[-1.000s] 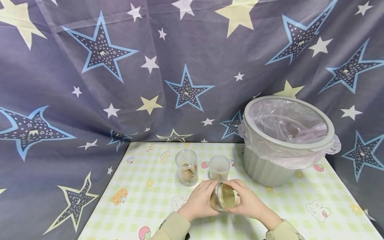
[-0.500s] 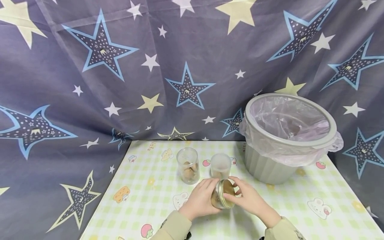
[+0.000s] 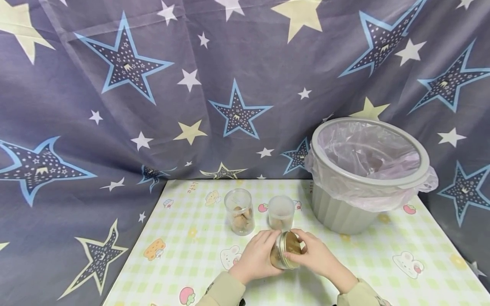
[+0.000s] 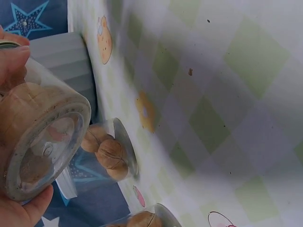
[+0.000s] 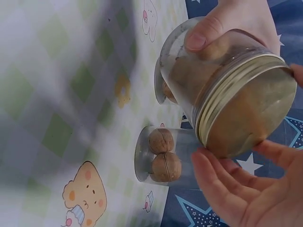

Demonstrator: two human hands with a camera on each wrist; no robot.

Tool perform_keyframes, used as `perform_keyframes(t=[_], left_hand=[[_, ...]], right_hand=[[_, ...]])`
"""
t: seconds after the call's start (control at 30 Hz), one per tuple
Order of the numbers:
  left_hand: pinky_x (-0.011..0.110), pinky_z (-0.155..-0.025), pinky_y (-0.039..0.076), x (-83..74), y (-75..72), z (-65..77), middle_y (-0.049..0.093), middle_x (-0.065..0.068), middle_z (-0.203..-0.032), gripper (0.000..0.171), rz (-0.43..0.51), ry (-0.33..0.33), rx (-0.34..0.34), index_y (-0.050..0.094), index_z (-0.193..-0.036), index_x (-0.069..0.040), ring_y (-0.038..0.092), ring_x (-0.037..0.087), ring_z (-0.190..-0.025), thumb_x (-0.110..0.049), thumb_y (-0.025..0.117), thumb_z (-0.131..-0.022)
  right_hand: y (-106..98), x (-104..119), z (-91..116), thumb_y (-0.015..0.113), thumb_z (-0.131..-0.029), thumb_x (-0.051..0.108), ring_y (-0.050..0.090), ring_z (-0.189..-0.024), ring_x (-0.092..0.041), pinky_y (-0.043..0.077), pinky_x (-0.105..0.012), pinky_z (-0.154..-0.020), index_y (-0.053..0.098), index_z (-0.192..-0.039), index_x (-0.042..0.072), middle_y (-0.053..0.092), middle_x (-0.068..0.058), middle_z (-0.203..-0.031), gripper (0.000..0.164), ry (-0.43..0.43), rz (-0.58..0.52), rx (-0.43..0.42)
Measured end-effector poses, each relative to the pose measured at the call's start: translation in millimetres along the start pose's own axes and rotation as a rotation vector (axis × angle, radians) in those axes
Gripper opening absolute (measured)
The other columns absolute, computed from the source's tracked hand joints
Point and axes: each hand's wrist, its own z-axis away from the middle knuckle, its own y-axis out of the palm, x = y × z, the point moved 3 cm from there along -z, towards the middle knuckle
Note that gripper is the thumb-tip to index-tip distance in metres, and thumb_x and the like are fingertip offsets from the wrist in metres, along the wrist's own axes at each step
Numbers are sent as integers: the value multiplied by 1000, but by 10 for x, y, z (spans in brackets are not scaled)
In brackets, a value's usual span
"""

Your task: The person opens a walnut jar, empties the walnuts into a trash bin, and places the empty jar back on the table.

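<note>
Behind the left hand (image 3: 257, 258), the clear jar (image 3: 285, 250) (gold-lidded) is partly hidden

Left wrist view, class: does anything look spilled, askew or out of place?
A brown fleck and dark specks mar the checked tablecloth, unlike its printed pattern; too tiny to identify. The gold-lidded jar is tilted, but the left hand grips it.

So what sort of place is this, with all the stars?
It looks like a corner set up indoors, maybe in a home, but I can't tell which room. A starry curtain hangs behind a table with a checked, cartoon-printed top, and a bin with a plastic bag stands on it.
</note>
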Motion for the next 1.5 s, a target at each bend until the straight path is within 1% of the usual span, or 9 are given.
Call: perform_keyframes(t=[0.2,0.43,0.53,0.77,0.9,1.07,1.17,1.3,1.5], left_hand=[[38,-102,46,19,-17,9,55,5,-129,97,21,-11,-12,42,-136,-5,52,20,-119,-46,85,-60],[38,-102,46,27,-28,7,55,5,-130,96,62,-5,-28,42,-135,-5,52,20,-118,-42,87,-59],[38,-102,46,33,-28,-3,54,5,-131,97,85,-9,-17,42,-135,-5,52,20,-119,-42,87,-58],[35,-102,46,47,-34,-11,55,6,-130,98,92,-15,-18,42,-135,-5,53,21,-118,-42,88,-57],[36,-102,46,39,-27,-14,55,5,-130,98,84,-14,-17,41,-136,-6,53,20,-118,-43,87,-58],[37,-103,45,14,-33,-35,55,5,-129,98,72,-21,-19,41,-137,-5,53,20,-118,-43,87,-58],[37,-103,45,-7,-39,-42,55,6,-129,99,38,-13,-21,40,-137,-5,53,20,-118,-45,86,-58],[37,-102,46,-18,-52,-30,56,7,-128,99,5,-6,-19,41,-136,-5,53,21,-117,-45,86,-58],[37,-102,46,-14,-68,-8,56,6,-128,97,5,-21,9,42,-135,-5,53,20,-117,-45,86,-59]], right_hand=[[-3,14,19,81,-71,33,56,-92,-22,50,-23,-65,51,-132,6,57,-10,-119,73,-217,-5,-26],[-20,3,5,87,-54,10,56,-109,-28,55,-46,-83,54,-128,10,54,-8,-126,81,-480,48,-83],[-24,-12,-6,87,-50,7,52,-115,-28,52,-53,-87,54,-128,12,53,-10,-128,85,-545,77,-83],[-45,-10,-8,88,-50,6,47,-118,-30,51,-54,-87,53,-129,14,50,-11,-132,86,-611,110,-56],[-64,-1,-2,87,-59,23,52,-114,-32,52,-52,-87,50,-133,8,49,-12,-130,84,-546,103,-52],[-60,-4,-29,71,-79,46,62,-93,-24,54,-31,-69,43,-139,6,56,-10,-119,77,-222,98,-37],[-40,0,-40,65,-83,50,59,-83,-16,51,-26,-63,42,-139,5,60,-14,-116,75,-86,102,-8],[-22,30,-41,67,-82,49,57,-78,-12,52,-26,-63,46,-136,3,62,-19,-117,74,-71,107,4],[-7,44,-44,68,-80,50,52,-72,-8,46,-19,-58,47,-134,4,61,-16,-115,74,-99,109,14]])
